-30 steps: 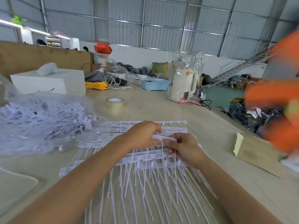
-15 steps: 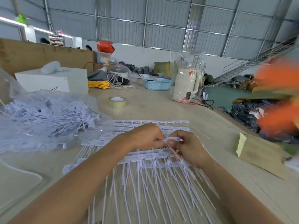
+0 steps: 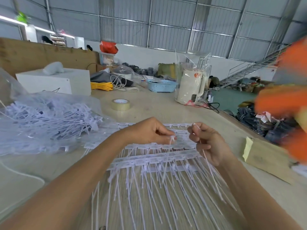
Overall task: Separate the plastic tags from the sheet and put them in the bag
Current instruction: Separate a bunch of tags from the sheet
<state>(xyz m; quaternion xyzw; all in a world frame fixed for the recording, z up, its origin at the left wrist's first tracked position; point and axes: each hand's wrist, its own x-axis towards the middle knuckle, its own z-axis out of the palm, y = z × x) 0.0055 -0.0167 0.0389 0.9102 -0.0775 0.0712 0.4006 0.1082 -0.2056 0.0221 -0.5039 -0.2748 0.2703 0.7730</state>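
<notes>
I note left hand (image 3: 149,131) pinching one tag (image 3: 172,139), right hand (image 3: 211,143) gripping another's tail (image 3: 203,152), hands apart above the sheet (image 3: 149,159), presumably to pull them free.

Left hand (image 3: 152,131) pinching tag (image 3: 172,138), right hand (image 3: 211,143) holding tag strand (image 3: 201,146)

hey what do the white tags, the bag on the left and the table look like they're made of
Tags: thin white plastic, apparently moulded, with long flexible tails. Bag: clear glossy plastic film, crinkled, its contents showing through. Table: pale wood-look top with faint grain, matte; whether solid wood or laminate cannot be told.
</notes>
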